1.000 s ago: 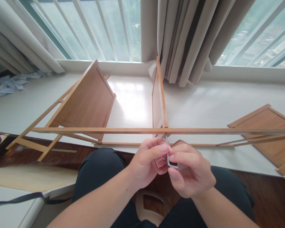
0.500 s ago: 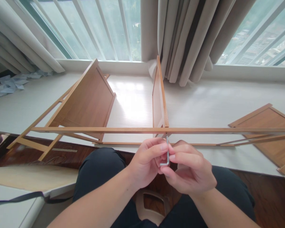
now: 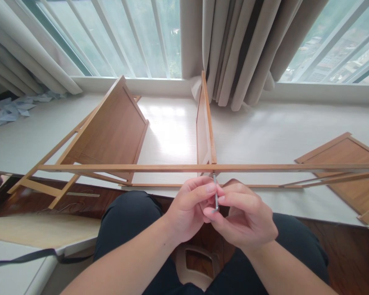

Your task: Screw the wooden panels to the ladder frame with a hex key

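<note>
A small metal hex key (image 3: 215, 196) stands upright with its tip in the underside of a long wooden rail (image 3: 141, 167), just below an upright shelf panel (image 3: 205, 123). My left hand (image 3: 190, 209) pinches the key's shaft with thumb and forefinger. My right hand (image 3: 242, 215) grips the key's bent lower end, which is mostly hidden by the fingers. Both hands are closed over my lap, in front of the wooden frame.
A tilted shelf panel (image 3: 110, 131) is joined to the frame at the left. A loose wooden panel (image 3: 347, 164) lies on the white ledge (image 3: 264, 135) at the right. Curtains (image 3: 242, 49) hang behind, crumpled paper (image 3: 9, 110) lies far left.
The key's bent end has swung from pointing right to pointing left and then under my right fingers, as the hands turn it. The frame has stayed put.
</note>
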`<state>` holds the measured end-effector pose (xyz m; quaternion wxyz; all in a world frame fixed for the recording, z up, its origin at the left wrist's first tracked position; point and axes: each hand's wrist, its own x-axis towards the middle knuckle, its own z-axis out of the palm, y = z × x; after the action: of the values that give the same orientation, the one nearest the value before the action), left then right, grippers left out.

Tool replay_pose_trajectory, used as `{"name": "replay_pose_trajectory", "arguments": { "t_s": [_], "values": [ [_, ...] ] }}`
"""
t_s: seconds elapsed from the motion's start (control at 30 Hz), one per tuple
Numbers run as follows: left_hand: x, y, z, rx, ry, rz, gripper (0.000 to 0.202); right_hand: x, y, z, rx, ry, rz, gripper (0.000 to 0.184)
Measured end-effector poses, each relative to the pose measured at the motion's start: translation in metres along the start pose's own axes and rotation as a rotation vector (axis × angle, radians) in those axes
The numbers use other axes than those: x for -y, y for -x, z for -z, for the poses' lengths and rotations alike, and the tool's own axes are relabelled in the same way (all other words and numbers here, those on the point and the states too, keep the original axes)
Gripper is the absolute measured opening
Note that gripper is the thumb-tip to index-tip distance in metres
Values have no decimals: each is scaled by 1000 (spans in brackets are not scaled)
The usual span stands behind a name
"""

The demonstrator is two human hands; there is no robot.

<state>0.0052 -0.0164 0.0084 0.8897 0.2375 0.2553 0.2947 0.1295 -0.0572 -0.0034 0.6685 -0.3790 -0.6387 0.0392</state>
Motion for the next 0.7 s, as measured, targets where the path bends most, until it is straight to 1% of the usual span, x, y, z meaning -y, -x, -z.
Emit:
{"name": "replay_pose_trajectory", "arguments": {
  "t_s": [0.17,0.27,0.4,0.7],
  "values": [
    [-1,0,-2,-29,13,9,30,0,1,-1,-10,-25,-11,18],
    [0,0,-2,-21,17,13,32,0,3,-2,-33,-57,-26,15],
    [1,-1,-1,-5,14,13,32,0,4,-4,-46,-61,-25,16],
    [1,-1,-1,-11,-1,6,33,1,-1,0,7,-46,-27,17]
  ]
}}
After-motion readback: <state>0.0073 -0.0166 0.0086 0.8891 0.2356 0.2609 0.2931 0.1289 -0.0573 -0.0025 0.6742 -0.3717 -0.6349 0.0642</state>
